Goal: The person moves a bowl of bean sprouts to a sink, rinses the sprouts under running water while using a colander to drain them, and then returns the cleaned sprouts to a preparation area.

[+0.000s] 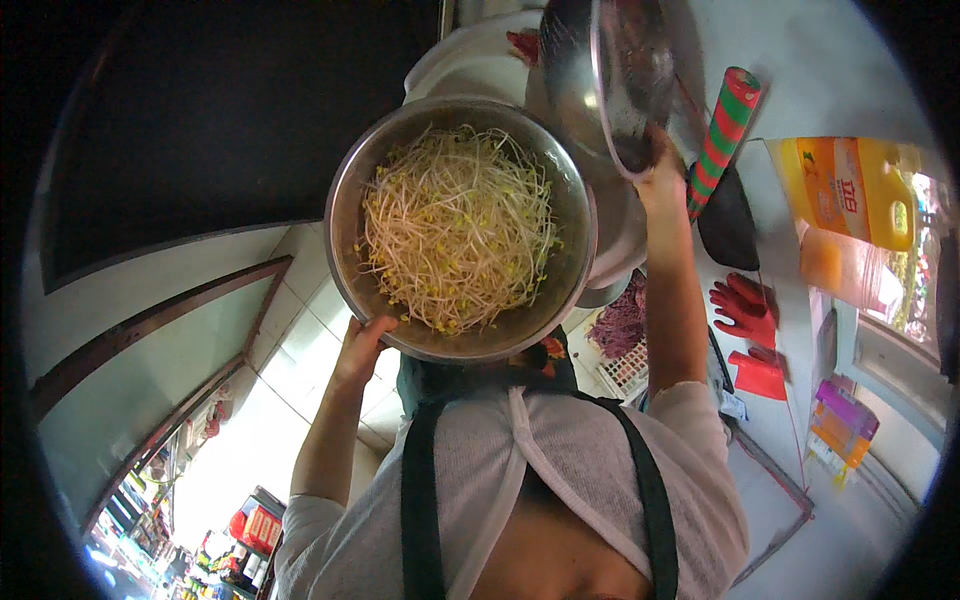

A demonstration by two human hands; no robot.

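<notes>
A large stainless steel bowl [341,300] full of bean sprouts [461,232] is in front of my chest. My left hand [364,349] grips its near rim at the lower left, thumb over the edge. At the upper right, my right hand [660,161] holds a second metal bowl [630,75], tilted on its side with its rim towards the sprouts. The fingers of my right hand are partly hidden and blurred. White basins [465,67] lie behind and beneath the two bowls.
A red-and-green striped roll [724,142], red rubber gloves [744,309] and a yellow detergent jug [855,191] are on the right. A white plastic basket [626,371] and purple netting [621,319] are low beside me. A dark panel [225,112] fills the upper left.
</notes>
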